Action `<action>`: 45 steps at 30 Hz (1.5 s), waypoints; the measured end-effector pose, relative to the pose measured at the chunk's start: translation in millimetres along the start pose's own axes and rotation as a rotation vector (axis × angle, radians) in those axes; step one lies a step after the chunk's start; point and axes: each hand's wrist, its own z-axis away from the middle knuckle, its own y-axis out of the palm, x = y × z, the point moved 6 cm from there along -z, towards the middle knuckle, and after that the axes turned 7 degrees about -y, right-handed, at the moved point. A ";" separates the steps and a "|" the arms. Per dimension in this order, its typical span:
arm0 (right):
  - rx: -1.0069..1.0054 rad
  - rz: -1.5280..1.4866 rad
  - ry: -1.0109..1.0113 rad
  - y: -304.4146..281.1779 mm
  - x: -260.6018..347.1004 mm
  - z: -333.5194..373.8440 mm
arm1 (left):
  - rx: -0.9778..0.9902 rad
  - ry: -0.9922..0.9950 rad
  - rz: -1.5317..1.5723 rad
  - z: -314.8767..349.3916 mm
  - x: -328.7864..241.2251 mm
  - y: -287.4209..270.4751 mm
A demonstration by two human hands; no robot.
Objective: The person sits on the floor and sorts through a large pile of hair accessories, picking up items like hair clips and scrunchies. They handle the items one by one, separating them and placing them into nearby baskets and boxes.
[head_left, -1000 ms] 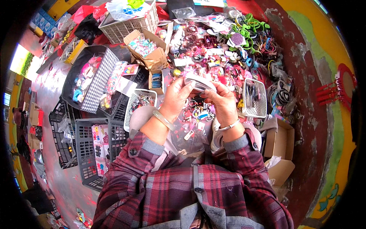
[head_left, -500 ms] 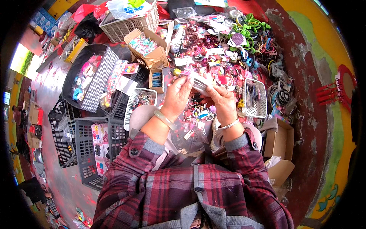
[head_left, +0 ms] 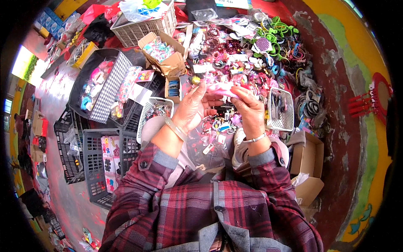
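Note:
My right hand [head_left: 250,110] pinches one end of a small pink-and-white packet [head_left: 220,89] between thumb and fingers, above the heap of accessories. What lies inside the packet I cannot make out. My left hand [head_left: 189,108] is at the packet's left end, palm turned inward and fingers spread, with the thumb pointing up beside it. Whether the left thumb touches the packet is unclear. Below and beyond both hands spreads a dense pile of hair accessories [head_left: 239,63], mostly pink and red.
A white basket [head_left: 289,125] with slim items stands right of my hands, another white basket [head_left: 140,126] to the left. Further left are a grey crate [head_left: 93,168] with carded accessories and a houndstooth-sided box [head_left: 103,90]. An open cardboard box [head_left: 161,63] holds small packets; green bands [head_left: 275,35] lie far right.
The pale packet with dark strips held between both hands is no longer seen; a pink-and-white side or item shows instead. My left hand has loosened and spread its fingers.

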 end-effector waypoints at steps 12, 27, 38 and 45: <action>-0.086 -0.575 0.392 11.7 -8.1 1.3 | 0.056 0.068 0.104 -1.3 -2.6 -0.8; -0.457 -0.336 0.259 -43.3 -21.6 -7.4 | 0.037 0.022 0.057 -4.8 7.5 -11.6; -0.171 -0.417 0.488 2.1 -31.9 3.9 | 0.147 -0.102 0.013 -0.3 16.2 9.6; -0.206 -0.096 0.048 -16.2 3.7 -11.8 | -0.062 0.177 -0.054 -5.2 3.5 -9.1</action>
